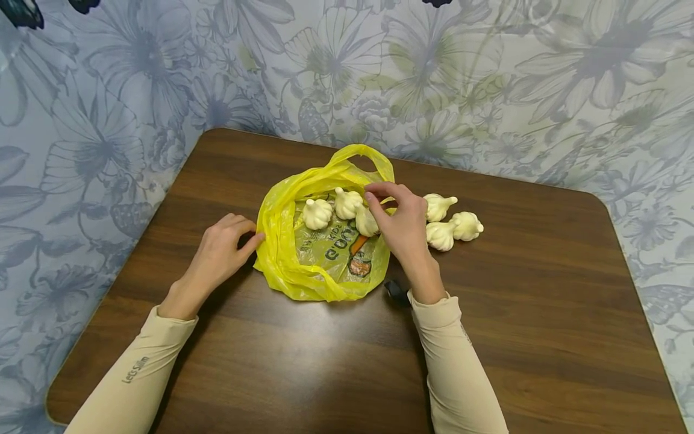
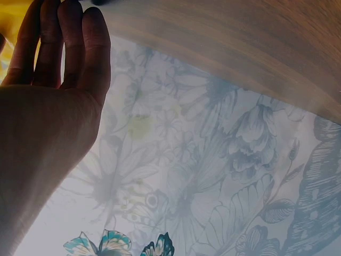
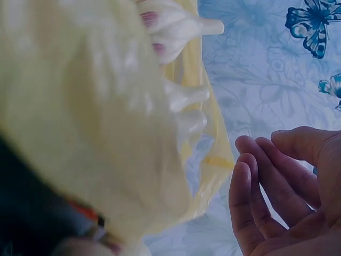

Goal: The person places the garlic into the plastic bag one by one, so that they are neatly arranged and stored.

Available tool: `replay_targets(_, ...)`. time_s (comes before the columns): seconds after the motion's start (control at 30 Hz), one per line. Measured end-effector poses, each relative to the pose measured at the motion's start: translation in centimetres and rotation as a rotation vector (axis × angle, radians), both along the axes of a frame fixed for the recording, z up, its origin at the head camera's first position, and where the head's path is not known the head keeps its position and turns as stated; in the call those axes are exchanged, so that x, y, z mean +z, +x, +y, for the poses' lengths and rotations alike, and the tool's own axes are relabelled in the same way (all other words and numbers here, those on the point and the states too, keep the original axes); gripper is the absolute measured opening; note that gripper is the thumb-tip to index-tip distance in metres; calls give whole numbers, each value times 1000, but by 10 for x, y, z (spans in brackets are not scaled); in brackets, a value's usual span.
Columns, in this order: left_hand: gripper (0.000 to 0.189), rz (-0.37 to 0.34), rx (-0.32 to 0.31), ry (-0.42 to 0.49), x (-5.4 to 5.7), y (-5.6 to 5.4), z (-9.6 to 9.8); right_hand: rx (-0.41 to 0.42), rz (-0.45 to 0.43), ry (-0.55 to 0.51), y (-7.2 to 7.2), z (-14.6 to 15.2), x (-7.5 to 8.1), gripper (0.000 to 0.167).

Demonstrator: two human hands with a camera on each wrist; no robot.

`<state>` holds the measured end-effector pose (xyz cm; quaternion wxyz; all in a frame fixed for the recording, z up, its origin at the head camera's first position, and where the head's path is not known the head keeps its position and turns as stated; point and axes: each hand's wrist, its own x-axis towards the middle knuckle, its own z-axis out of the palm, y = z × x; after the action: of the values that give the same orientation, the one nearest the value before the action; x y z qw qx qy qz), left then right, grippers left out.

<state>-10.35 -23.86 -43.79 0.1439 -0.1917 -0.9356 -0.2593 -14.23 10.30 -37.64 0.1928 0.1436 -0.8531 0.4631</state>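
Observation:
A yellow plastic bag (image 1: 276,241) lies with its mouth spread wide and a printed inner side showing. Inside are three white garlic bulbs (image 1: 317,214), grouped toward the far right of the opening. At its left rim my left hand (image 1: 219,247) pinches the plastic between thumb and forefinger. My right hand (image 1: 403,223) hovers over the right rim, thumb and fingertips close together; in the right wrist view its fingers are nearly straight with nothing between them. Three more garlic bulbs (image 1: 440,236) lie on the table just right of that hand.
The brown wooden table (image 1: 520,325) has rounded corners and meets a floral-patterned wall (image 1: 336,66) along its back. One bag handle (image 1: 364,149) stands up in a loop at the far side. A small black object (image 1: 397,292) shows beside the right wrist.

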Motion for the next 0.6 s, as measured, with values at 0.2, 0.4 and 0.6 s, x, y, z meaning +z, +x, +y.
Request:
replay_targets(0.2, 12, 4, 0, -1, 1, 0, -1, -13, 26, 10, 9, 16, 1, 13)
replay_targets(0.4, 11, 0, 4, -4, 2, 0, -1, -36, 21, 25, 18, 32, 2, 12)
replay_targets(0.6, 12, -6, 4, -6, -1, 0, 1, -67, 27, 27, 25, 55, -3, 12)
